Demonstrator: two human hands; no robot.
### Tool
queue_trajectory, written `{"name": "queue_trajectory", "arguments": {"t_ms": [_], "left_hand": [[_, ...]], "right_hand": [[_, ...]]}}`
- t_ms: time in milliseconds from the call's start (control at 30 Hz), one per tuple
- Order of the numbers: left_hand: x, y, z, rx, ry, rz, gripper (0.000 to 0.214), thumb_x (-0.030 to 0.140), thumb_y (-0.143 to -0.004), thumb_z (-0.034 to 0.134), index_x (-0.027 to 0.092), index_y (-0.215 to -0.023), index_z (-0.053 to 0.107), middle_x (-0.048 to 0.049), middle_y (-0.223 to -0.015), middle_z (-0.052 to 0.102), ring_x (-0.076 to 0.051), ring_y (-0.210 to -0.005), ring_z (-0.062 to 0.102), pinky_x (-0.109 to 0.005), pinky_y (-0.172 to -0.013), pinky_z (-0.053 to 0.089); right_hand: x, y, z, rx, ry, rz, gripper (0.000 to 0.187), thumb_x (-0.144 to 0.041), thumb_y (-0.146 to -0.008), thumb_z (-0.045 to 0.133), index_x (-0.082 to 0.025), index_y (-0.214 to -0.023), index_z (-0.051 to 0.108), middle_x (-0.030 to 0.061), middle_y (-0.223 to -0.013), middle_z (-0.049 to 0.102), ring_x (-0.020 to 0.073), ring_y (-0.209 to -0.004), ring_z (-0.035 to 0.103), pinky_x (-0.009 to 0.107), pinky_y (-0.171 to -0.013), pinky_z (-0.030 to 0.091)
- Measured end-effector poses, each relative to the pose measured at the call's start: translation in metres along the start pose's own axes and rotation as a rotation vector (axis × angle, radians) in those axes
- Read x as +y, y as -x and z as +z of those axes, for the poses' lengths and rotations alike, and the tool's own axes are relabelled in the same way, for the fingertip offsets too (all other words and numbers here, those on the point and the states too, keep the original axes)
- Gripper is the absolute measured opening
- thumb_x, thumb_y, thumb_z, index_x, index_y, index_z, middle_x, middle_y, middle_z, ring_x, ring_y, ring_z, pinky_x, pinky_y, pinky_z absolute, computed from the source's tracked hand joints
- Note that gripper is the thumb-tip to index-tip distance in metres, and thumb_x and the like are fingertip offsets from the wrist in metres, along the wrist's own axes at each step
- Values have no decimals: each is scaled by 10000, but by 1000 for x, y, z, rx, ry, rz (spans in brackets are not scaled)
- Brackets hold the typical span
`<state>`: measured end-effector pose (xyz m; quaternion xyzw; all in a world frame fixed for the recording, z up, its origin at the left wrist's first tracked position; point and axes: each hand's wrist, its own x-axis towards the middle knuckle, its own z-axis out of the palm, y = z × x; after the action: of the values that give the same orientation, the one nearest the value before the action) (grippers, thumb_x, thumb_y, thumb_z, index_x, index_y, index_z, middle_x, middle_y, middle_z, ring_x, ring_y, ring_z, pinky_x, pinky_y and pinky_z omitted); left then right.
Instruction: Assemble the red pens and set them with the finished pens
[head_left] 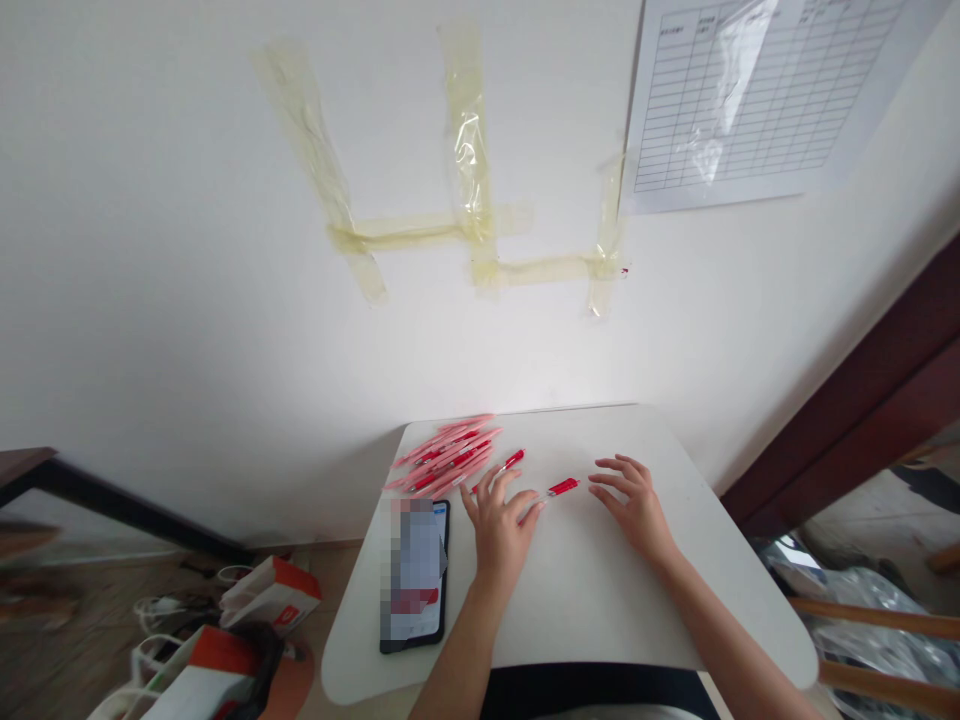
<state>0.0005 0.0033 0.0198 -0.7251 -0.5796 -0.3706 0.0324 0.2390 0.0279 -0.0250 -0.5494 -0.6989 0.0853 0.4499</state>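
Item: red pen (559,488), lying flat on the white tabletop (600,600), between your two hands, nearer the left; its pale barrel end runs up to your left thumb.

Your left hand (501,528): palm down on the tabletop, fingers spread and loose, gripping nothing; the thumb tip sits at the pen's pale end, and whether it touches cannot be told. The forearm comes up from the near edge.

Your right hand (634,505): palm down, fingers spread and pointing left towards the pen's red cap, just beside it, holding nothing. The forearm enters from the lower right.

Second red pen (511,461): lies alone, just beyond your left fingertips.

Pile of red pens (444,458): loose heap at the far left corner of the tabletop, pens lying roughly parallel.

Smartphone (415,573): flat, screen up, just beside your left wrist.

Wall: yellowed tape strips (469,170) and a printed table sheet (757,90) at upper right.

Floor, left: red-and-white cartons (270,595) and bags; their contents are not visible.
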Motion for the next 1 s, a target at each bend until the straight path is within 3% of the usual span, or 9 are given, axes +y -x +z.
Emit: {"name": "queue_trajectory", "arguments": {"t_ms": [667, 800, 1000], "left_hand": [[3, 1, -1, -1, 20, 10, 76, 247, -828, 745, 311, -854, 778, -33, -1204, 686, -302, -1280, 539, -714, -1201, 122], [1, 4, 4, -49, 37, -11, 49, 284, -809, 769, 297, -854, 783, -60, -1226, 680, -327, -1302, 510, -744, -1186, 100], [9, 5, 13, -103, 32, -5, 51, 292, -825, 748, 324, -857, 774, -39, -1232, 680, -326, -1319, 490, -750, -1173, 135]], "right_hand": [[-15, -1, -7, -124, 1, -73, 241, -412, -973, 558, -366, -1118, 745, 46, -1342, 624, 312, -1391, 389, 554, -1060, 486], [-10, 0, -3, -114, 18, -69, 242, -434, -974, 550, -348, -1106, 733, 53, -1315, 635, 316, -1374, 406, 560, -1065, 475], [-4, 0, 9, -127, 149, -76, 304, -407, -968, 552, -368, -1250, 659, 57, -1290, 644, 329, -1333, 439, 571, -1047, 464]]}}
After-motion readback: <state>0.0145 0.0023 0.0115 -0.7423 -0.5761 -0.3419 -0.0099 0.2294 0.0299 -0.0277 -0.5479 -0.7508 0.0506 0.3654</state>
